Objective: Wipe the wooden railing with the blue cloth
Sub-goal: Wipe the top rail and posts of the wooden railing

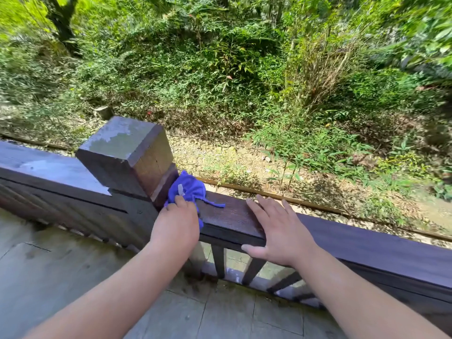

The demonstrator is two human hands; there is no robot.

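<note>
A dark wooden railing [354,241] runs from the left edge down to the right. A square post [127,152] rises from it left of centre. The crumpled blue cloth [189,188] lies on the rail top, pressed against the post's base. My left hand [175,225] grips the cloth's near side, fingers curled into it. My right hand [278,228] rests flat on the rail top just right of the cloth, fingers spread, thumb over the near edge, holding nothing.
Thin balusters [219,261] stand under the rail. Grey stone paving [61,265] lies on my side. Beyond the railing are a gravel strip [220,155], a metal rail [269,195] and dense green bushes [220,57].
</note>
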